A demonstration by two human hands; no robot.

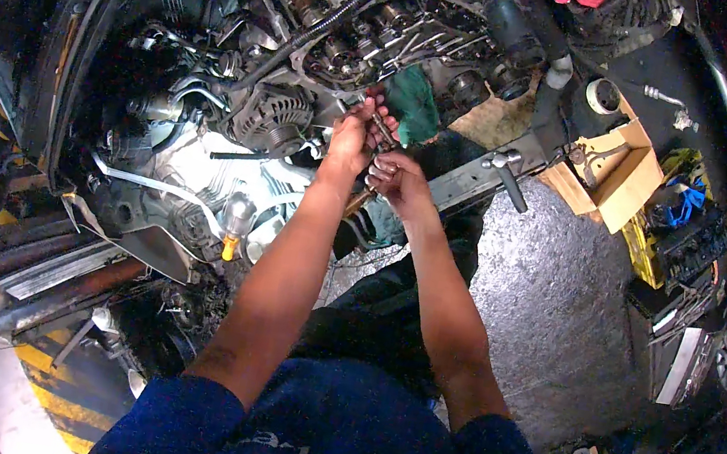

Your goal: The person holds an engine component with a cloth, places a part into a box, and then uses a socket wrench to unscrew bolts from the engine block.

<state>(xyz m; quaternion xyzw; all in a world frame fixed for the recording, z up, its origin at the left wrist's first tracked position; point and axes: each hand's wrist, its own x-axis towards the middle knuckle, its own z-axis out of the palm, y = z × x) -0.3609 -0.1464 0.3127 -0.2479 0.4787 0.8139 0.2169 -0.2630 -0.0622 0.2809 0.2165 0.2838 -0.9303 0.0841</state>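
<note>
Both of my hands meet in front of an opened car engine [339, 23]. My left hand [352, 138] curls its fingers round a small, dark, slim metal part [384, 138]. Closed at the lower end of that same part is my right hand [402, 186], its fingertips pinched together. The part's exact kind cannot be made out, as fingers cover much of it. A green cloth [413, 107] lies just beyond the hands on the engine's edge. To the left of my left hand sits an alternator [271, 117] with its pulley.
A lit work lamp [237, 218] with a yellow end shines at left. On the right, a tool with a dark handle [510, 186] rests on the crossbar, near an open cardboard box [632, 182] and a tape roll [602, 96]. Grey floor [554, 286] shows below.
</note>
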